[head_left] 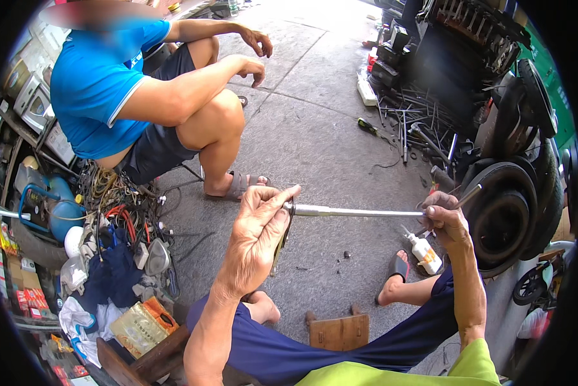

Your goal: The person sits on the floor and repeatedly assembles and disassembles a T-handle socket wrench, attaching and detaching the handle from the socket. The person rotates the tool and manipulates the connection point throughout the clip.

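Note:
A long silver metal rod [359, 212] is stretched level between my two hands, thicker at its left end. My left hand [256, 228] is closed, pinching that thick end between thumb and fingers. Below these fingers hangs a narrow dark strip with a yellowish edge [280, 248], partly hidden by the hand; its kind is unclear. At the thin end, my right hand [448, 222] has its fingers closed round the rod. A short thin dark stick [470, 195] pokes up and right from the same hand.
A person in a blue shirt [102, 96] squats at the left. A white bottle [425, 253] lies beside my right foot, near stacked tyres [498, 206]. Loose metal tools [424, 122] and a screwdriver [367, 127] lie farther off. Between my legs is a small wooden stool [339, 331].

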Motion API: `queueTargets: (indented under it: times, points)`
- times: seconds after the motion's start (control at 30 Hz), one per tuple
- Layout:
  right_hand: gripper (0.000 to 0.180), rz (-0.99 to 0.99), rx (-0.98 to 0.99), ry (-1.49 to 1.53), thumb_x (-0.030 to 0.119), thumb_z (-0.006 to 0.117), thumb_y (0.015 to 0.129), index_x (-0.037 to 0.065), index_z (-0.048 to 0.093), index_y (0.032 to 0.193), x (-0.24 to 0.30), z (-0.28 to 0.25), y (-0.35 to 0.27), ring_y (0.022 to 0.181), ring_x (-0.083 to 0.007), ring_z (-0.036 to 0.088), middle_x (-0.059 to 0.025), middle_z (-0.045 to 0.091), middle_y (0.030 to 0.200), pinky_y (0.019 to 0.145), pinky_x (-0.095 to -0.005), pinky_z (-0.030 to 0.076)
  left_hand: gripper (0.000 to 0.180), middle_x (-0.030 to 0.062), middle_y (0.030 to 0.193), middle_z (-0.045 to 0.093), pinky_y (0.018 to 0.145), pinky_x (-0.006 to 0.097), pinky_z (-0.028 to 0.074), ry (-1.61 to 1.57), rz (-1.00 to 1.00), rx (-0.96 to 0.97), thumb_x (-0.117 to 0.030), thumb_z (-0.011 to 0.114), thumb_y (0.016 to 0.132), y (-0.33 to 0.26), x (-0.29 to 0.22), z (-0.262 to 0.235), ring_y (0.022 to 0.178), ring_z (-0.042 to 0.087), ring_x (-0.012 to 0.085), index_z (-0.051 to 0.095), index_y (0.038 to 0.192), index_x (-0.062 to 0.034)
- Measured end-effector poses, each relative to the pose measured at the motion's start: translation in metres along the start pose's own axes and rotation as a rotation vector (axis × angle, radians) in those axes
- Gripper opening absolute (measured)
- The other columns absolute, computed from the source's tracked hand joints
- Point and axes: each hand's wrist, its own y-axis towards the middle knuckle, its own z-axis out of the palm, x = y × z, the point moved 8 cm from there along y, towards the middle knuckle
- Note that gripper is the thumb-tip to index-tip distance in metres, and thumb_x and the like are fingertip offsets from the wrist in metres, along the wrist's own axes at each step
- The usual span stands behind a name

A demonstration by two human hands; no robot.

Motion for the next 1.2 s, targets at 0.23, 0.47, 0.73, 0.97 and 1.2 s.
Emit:
queueTargets:
  times: [0.23, 0.47, 0.73, 0.97, 1.2]
  points:
    - [0.015, -0.051, 0.013, 0.040, 0.003, 0.077, 0.075, -0.002, 0.066, 0.086, 0.006, -0.004, -0.005, 0.043, -0.0050, 0.041, -0.0014, 0.055, 0.058, 0.048, -0.0240, 0.044, 0.024, 0.0031, 0.096, 0.063, 0.087, 0.025, 0.047, -0.191, -0.025, -0.191, -0.003, 0.061, 0.092, 0.002, 0.020, -0.003, 0.089, 0.058, 0.0114, 0.065, 0.116, 0.0020]
    - [0.013, -0.052, 0.009, 0.042, 0.003, 0.076, 0.077, -0.001, 0.067, 0.085, 0.008, -0.001, -0.007, 0.043, -0.0051, 0.039, -0.0020, 0.057, 0.059, 0.048, -0.0244, 0.041, 0.014, 0.0071, 0.103, 0.067, 0.078, 0.019, 0.051, -0.537, -0.168, -0.389, 0.001, 0.067, 0.088, -0.002, 0.039, -0.005, 0.093, 0.061, 0.0088, 0.069, 0.101, 0.0034]
    - [0.013, -0.112, -0.045, 0.007, 0.003, 0.077, 0.076, -0.001, 0.068, 0.084, 0.015, -0.005, -0.012, 0.046, -0.0088, 0.051, -0.0058, 0.061, 0.062, 0.048, -0.0220, 0.045, 0.030, 0.0080, 0.103, 0.067, 0.094, 0.030, 0.046, -0.212, -0.072, -0.259, 0.003, 0.070, 0.080, 0.003, 0.029, -0.002, 0.100, 0.061, 0.0139, 0.067, 0.110, 0.0040]
    - [0.013, -0.135, -0.026, 0.008, 0.003, 0.077, 0.075, -0.001, 0.068, 0.083, 0.018, -0.007, -0.011, 0.049, -0.0115, 0.058, -0.0077, 0.063, 0.063, 0.048, -0.0215, 0.048, 0.044, 0.0116, 0.100, 0.066, 0.103, 0.036, 0.041, 0.162, 0.121, -0.274, 0.007, 0.068, 0.071, -0.002, 0.002, 0.002, 0.107, 0.058, 0.0247, 0.065, 0.114, -0.0001]
    - [0.013, -0.123, -0.074, 0.036, 0.005, 0.076, 0.075, 0.000, 0.066, 0.082, 0.011, -0.019, -0.008, 0.044, -0.0073, 0.046, -0.0015, 0.055, 0.057, 0.048, -0.0229, 0.045, 0.044, 0.0113, 0.100, 0.065, 0.102, 0.037, 0.040, 0.169, 0.145, -0.188, 0.005, 0.066, 0.071, 0.001, -0.007, 0.001, 0.102, 0.058, 0.0233, 0.066, 0.114, 0.0005]
